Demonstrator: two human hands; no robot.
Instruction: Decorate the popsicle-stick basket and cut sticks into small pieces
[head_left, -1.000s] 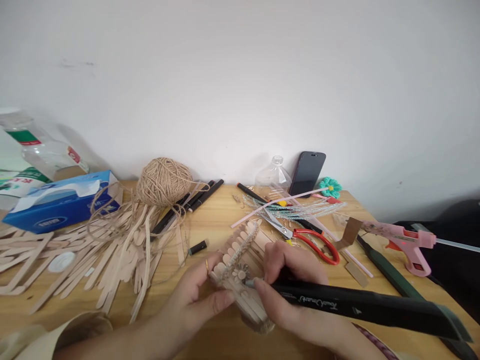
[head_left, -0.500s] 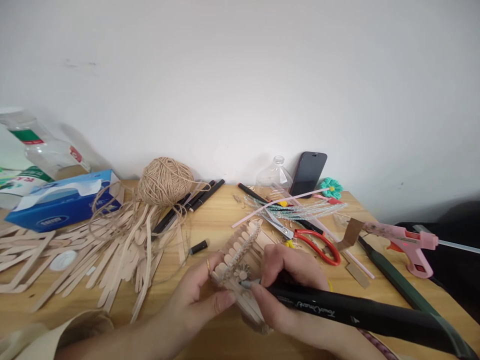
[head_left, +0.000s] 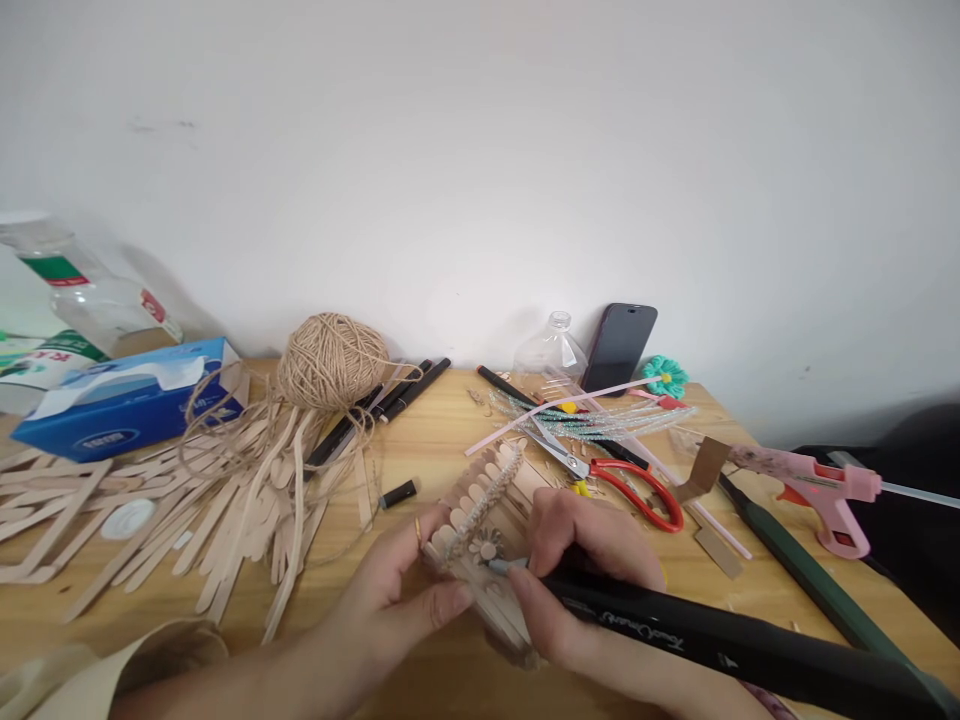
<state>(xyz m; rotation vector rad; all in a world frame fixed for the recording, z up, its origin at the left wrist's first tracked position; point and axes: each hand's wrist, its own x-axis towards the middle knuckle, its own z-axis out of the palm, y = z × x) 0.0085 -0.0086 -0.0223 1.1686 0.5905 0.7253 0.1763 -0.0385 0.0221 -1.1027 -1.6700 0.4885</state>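
Observation:
My left hand (head_left: pixel 409 590) grips the left side of a small house-like model (head_left: pixel 499 610) made of wooden craft sticks, its thumb lying on the front. The model has a scalloped roof edged with glittery trim, and a small flower shape (head_left: pixel 486 545) sits below the roof edge. In my right hand (head_left: pixel 577 570) is a black marker (head_left: pixel 690 635), pinched between thumb and fingers. Its grey tip is at the front of the model, just below the flower; whether it touches the wood I cannot tell. A black marker cap (head_left: pixel 397 494) lies on the table to the left.
Loose craft sticks (head_left: pixel 225 530) and a twine ball (head_left: pixel 334 362) lie left, by a blue tissue box (head_left: pixel 127 405). Red-handled scissors (head_left: pixel 630 485), glittery pipe cleaners (head_left: pixel 592 415), a phone (head_left: pixel 619 348), a pink glue gun (head_left: pixel 817 485) and a green marker-like stick (head_left: pixel 802 560) lie right.
The marker's back end has swung slightly lower, and its tip has moved a little to the right on the model. My left hand keeps its hold.

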